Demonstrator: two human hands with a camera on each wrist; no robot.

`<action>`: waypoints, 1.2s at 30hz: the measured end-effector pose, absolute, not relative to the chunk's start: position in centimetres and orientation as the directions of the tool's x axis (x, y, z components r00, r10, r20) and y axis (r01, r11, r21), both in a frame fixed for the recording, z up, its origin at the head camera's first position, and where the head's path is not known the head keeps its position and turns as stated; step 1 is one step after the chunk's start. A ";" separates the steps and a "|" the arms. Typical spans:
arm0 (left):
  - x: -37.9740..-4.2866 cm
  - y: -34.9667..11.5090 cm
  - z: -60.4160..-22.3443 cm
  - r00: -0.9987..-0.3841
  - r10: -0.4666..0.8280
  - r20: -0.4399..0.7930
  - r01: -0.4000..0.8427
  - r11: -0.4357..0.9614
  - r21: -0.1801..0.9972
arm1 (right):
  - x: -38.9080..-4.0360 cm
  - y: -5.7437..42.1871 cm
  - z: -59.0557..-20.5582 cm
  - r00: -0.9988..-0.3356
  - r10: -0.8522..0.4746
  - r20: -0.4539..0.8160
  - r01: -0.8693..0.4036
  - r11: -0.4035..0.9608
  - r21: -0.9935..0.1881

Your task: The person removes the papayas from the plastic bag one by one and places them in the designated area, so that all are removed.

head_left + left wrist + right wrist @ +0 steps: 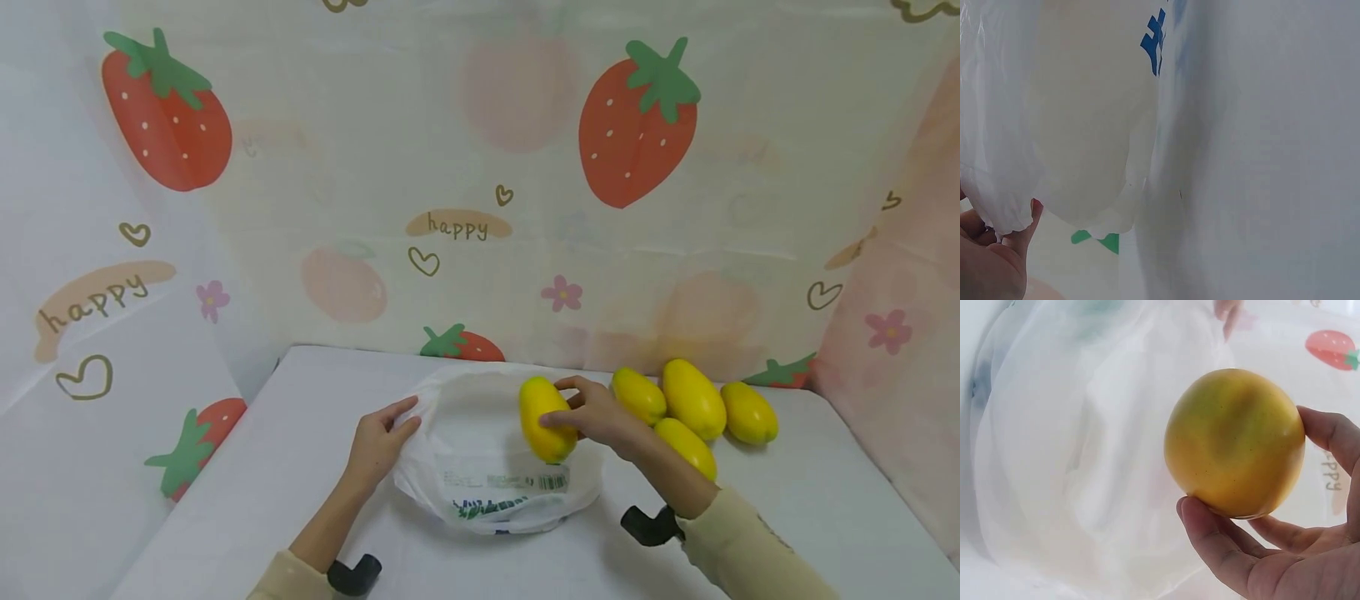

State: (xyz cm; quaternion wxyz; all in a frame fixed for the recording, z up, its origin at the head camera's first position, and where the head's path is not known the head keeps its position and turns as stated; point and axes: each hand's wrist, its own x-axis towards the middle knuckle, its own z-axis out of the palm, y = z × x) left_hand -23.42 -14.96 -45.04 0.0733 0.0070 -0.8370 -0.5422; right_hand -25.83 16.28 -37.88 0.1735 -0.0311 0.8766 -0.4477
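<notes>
A white plastic bag (480, 433) with green print and a barcode lies on the table, its mouth spread wide. My left hand (375, 446) pinches the left rim of the bag between thumb and fingers; the left wrist view shows the film (1004, 187) gathered in that hand (997, 262). Over the right part of the bag's mouth, my right hand (596, 412) grips a yellow mango (543, 425). In the right wrist view the mango (1235, 444) sits between the thumb and fingers, with the bag (1085, 456) behind it.
Several more yellow mangoes, among them a large one (693, 400) and one at the far right (750, 412), lie in a group at the back right of the white table (810, 500). A strawberry-print sheet (465, 150) hangs behind the table and at both sides.
</notes>
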 end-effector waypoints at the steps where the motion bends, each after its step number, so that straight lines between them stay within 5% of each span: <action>1: -23.4 -14.9 -45.0 -0.989 -0.092 0.112 0.065 0.411 0.909 | -25.8 16.4 -37.9 -0.938 -0.207 -0.277 0.104 0.595 -0.797; 36: -23.4 -14.8 -45.2 -0.990 -0.098 0.105 0.056 0.408 0.911 | -25.1 20.6 -36.2 -0.949 -0.249 -0.196 0.033 0.537 -0.843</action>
